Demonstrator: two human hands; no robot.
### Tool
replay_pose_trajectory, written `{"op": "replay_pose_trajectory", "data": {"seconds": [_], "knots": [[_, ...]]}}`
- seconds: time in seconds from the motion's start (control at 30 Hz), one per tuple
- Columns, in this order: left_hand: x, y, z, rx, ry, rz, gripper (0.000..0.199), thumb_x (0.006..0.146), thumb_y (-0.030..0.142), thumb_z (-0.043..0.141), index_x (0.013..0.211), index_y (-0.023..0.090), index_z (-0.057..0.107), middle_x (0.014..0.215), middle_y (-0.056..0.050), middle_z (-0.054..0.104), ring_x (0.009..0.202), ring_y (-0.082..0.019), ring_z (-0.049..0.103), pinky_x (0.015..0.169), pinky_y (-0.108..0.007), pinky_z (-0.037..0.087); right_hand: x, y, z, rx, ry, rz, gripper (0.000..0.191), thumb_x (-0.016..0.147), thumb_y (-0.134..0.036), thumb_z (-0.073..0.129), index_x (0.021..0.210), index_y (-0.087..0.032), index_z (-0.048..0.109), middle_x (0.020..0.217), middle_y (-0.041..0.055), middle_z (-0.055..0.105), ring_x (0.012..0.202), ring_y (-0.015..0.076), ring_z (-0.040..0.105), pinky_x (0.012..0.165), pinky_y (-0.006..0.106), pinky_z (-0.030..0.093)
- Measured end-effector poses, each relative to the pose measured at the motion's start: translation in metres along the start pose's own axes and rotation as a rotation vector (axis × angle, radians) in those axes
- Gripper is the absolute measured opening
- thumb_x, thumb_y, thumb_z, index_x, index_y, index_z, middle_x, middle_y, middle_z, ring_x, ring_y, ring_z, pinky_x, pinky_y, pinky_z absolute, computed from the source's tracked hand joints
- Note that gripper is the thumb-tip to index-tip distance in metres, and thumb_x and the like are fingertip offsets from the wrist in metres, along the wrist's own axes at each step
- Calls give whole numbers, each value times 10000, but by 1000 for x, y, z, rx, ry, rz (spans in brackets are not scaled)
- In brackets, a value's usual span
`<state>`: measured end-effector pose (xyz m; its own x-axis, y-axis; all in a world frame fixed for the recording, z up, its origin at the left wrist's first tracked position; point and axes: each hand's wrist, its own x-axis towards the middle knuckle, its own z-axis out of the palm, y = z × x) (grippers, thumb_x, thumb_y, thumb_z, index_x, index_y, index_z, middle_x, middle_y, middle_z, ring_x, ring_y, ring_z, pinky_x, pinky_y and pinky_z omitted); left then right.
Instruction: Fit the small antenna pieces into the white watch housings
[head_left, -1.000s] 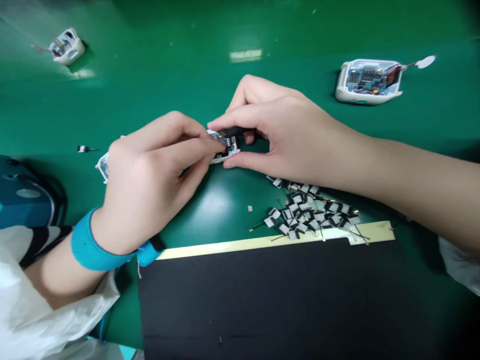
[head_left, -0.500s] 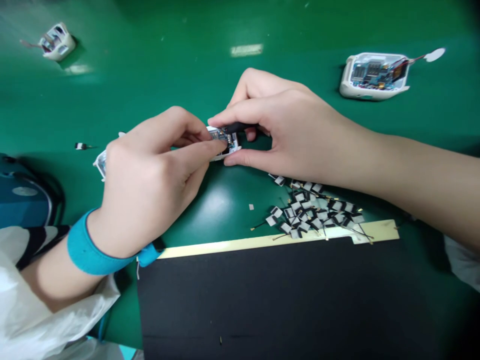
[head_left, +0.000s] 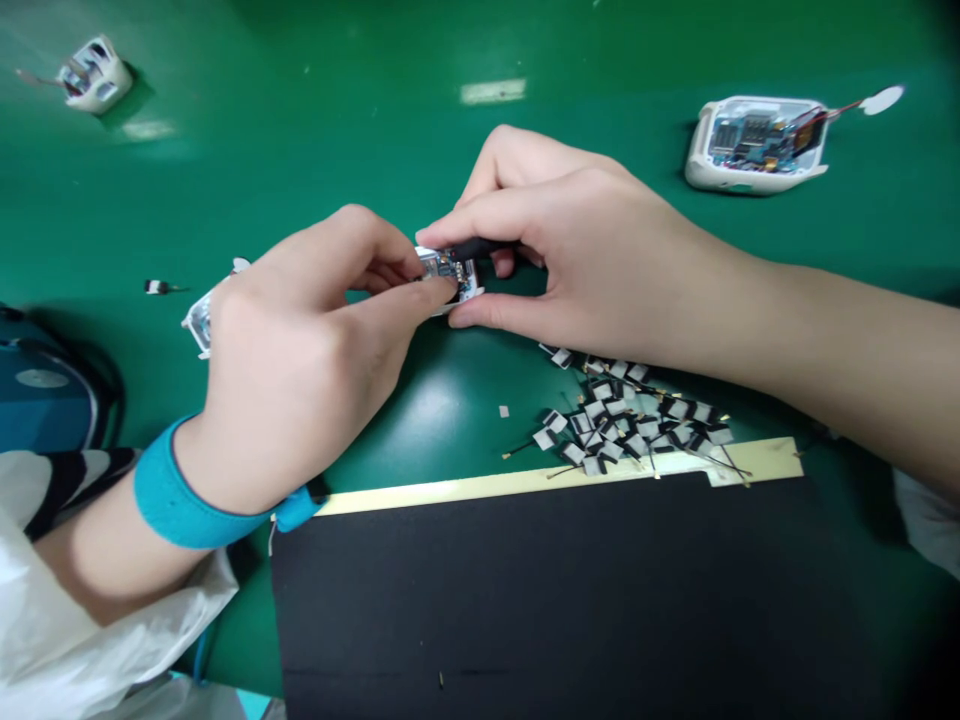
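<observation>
A small white device housing [head_left: 471, 290] with a blue circuit board inside lies between my two hands, partly covered by fingers. My left hand [head_left: 300, 310] has its thumb and fingers pressed onto the board at the housing's left side. With finger and thumb, my right hand [head_left: 555, 235] grips the housing's right end at its upper and lower edges. A black, rod-like piece [head_left: 484, 248] reaches from under the right fingers to the board; its kind cannot be made out. Another white housing [head_left: 199, 322] is partly hidden behind my left hand.
Small black-and-white antenna pieces [head_left: 622, 425] with thin cables are heaped below my right forearm, by a pale yellow strip [head_left: 420, 495] edging a black sheet [head_left: 525, 600]. Open housings with boards stand far right [head_left: 757, 145] and far left [head_left: 97, 75]. A blue container [head_left: 45, 390] is at left.
The view has shifted slightly. Both hands stay at the small housing in nearly the same pose, and nothing has visibly been taken up or let go.
</observation>
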<state>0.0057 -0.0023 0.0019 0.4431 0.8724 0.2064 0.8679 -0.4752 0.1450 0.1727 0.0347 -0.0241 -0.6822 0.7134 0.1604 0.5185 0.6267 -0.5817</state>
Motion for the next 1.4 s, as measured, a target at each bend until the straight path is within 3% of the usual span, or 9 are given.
{"op": "replay_pose_trajectory", "data": {"seconds": [0.53,1.4], "knots": [[0,2,-1,-16,-2,-92,187,794,286,497,785,149,623,709,40,584,662,-57,527,579,-187,379,2,1,3,-35,24,14,323,711,-281,619,1018,-184,588,881,27,437,725,73,432,614,197,377],[0,3,0,11,5,-65,190,789,297,496,766,154,619,702,49,572,664,-54,530,582,-188,382,2,1,4,-28,36,-5,308,703,-283,622,994,-182,597,864,23,436,714,71,428,591,198,375]]}}
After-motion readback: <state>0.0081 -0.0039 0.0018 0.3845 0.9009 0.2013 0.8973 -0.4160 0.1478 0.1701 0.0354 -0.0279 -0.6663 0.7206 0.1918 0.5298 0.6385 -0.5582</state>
